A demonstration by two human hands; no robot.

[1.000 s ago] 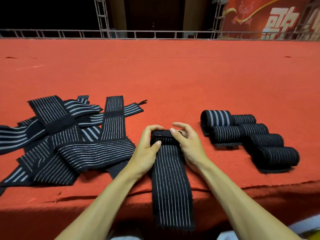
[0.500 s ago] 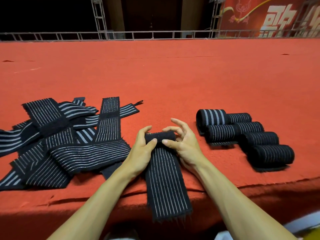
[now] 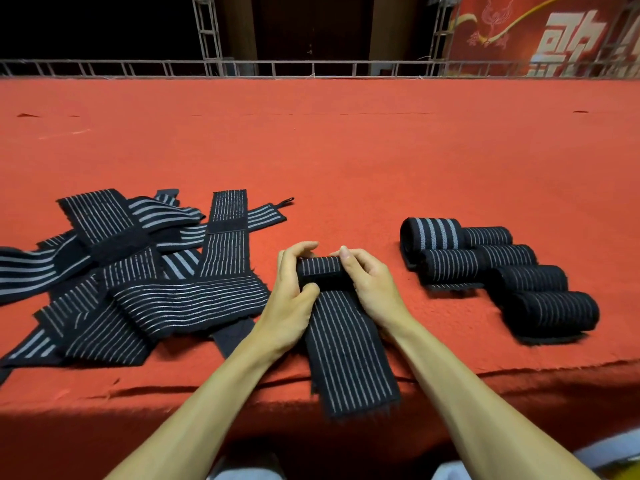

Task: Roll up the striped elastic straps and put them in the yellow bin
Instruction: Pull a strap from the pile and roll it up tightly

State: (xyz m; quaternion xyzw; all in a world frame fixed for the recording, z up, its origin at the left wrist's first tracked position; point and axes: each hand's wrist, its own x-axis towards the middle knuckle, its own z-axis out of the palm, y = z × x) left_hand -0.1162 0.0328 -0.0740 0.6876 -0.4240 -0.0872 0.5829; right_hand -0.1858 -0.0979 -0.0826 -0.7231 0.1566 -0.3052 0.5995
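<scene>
At red bench (image 3: 346,150) near edge: your left hand (image 3: 294,299) and right hand (image 3: 372,289) both grip one half-rolled strap (image 3: 349,348), fingers curled round rolled end, flat tail reaching bench edge. Right: six finished rolls (image 3: 450,265), clustered, touching. Left: loose straps (image 3: 138,289) heaped, overlapping; cannot count.

A wide red carpet (image 3: 346,150) covers the platform. Behind it stand a metal railing (image 3: 311,68), a red banner (image 3: 540,32) and darkness.
</scene>
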